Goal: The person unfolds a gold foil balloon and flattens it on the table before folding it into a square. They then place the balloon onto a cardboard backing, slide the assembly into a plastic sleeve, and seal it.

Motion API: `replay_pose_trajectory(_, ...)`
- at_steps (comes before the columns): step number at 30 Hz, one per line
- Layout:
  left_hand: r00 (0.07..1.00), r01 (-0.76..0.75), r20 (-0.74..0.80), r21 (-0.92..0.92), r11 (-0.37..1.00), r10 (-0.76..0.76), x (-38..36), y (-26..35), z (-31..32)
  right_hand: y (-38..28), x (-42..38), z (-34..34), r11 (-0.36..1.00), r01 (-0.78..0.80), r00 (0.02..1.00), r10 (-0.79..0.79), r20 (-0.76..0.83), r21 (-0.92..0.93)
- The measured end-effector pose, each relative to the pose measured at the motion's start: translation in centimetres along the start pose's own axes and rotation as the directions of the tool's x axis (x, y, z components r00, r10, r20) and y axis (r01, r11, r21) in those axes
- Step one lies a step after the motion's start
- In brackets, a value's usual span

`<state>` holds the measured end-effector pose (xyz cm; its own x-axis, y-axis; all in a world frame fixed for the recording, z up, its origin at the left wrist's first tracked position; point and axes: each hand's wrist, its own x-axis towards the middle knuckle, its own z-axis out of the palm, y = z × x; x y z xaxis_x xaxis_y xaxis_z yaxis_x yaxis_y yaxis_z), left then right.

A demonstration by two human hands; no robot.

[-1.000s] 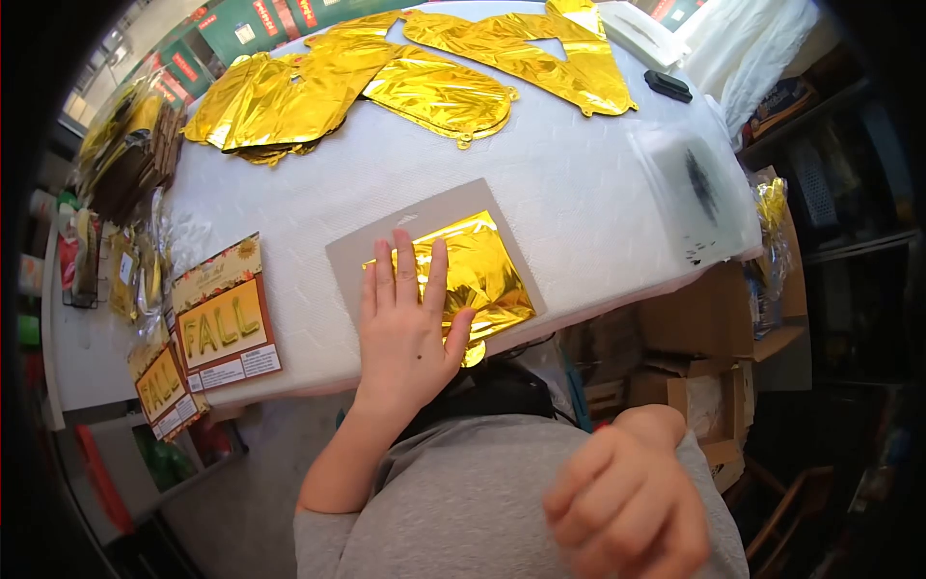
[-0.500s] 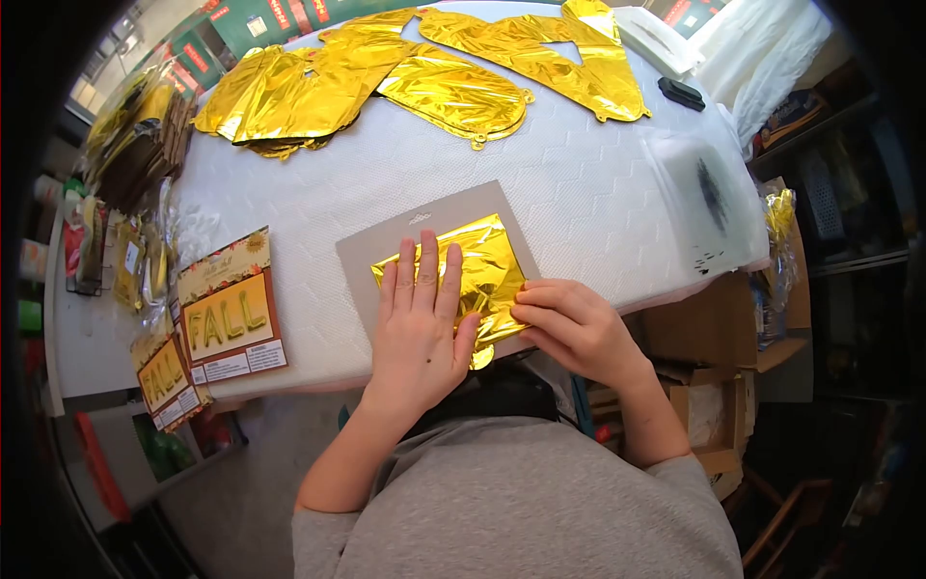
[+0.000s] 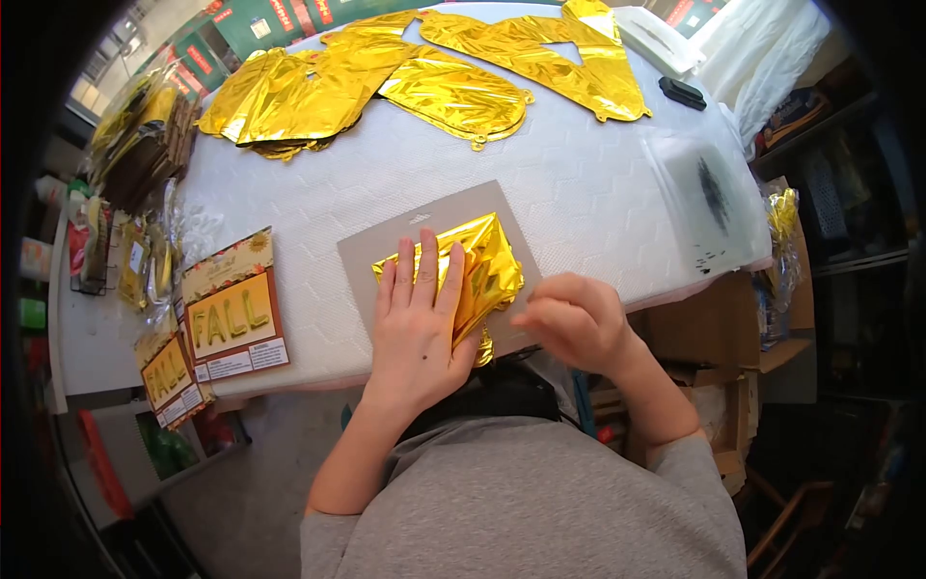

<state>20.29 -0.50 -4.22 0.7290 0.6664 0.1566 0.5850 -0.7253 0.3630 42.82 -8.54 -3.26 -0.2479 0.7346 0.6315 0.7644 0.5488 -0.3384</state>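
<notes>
A folded gold foil piece (image 3: 494, 261) lies on a grey card (image 3: 367, 241) near the front edge of the white-covered table (image 3: 598, 222). My left hand (image 3: 417, 333) rests flat on the foil's left part, fingers spread. Just right of the foil, my right hand (image 3: 574, 318) is raised with its fingers curled; whether anything is between them is hidden. A foil tab hangs below the foil, beside my left thumb. Larger flat gold foil shapes (image 3: 309, 96) lie along the far side of the table.
Two printed "FALL" cards (image 3: 234, 314) lie at the table's left front. Bagged packs (image 3: 145, 135) stand at the far left. A black object (image 3: 682, 94) and a clear plastic sheet (image 3: 709, 203) are on the right. Cardboard boxes (image 3: 704, 328) stand below the right edge.
My right hand has let go of the foil's right edge and moved slightly right, its fingers curling. The foil's lower right part is now folded inward. My left hand has stayed on it.
</notes>
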Motion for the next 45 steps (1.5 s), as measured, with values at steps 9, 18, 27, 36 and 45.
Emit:
replay_pose_trajectory(9, 1.000, -0.013, 0.008, -0.099, 0.995, 0.014, 0.0, -0.6, -0.4, -1.8, -1.2, 3.1, 0.995, 0.099, 0.993, -0.099, 0.064, 0.008)
replay_pose_trajectory(18, 0.999, 0.023, -0.016, -0.299, 0.954, -0.029, 0.1, -0.5, -1.2, -2.0, 1.5, 4.4, 0.961, -0.249, 0.968, 0.246, 0.042, 0.116)
replay_pose_trajectory(27, 0.999, 0.010, 0.034, -0.240, 0.971, -0.002, 0.0, -0.7, -1.2, -2.0, 1.2, 5.3, 0.965, -0.263, 0.964, 0.262, 0.049, 0.014)
replay_pose_trajectory(36, 0.998, 0.000, 0.062, 0.010, 1.000, 0.000, 0.1, -0.3, -0.1, -1.5, -0.1, -0.3, 0.776, -0.581, 0.811, 0.577, 0.097, 0.244)
replay_pose_trajectory(45, 1.000, -0.015, -0.012, 0.047, 0.999, 0.016, 0.0, -0.2, 0.7, -0.8, 3.0, 1.6, 0.967, -0.214, 0.960, 0.234, 0.151, -0.137)
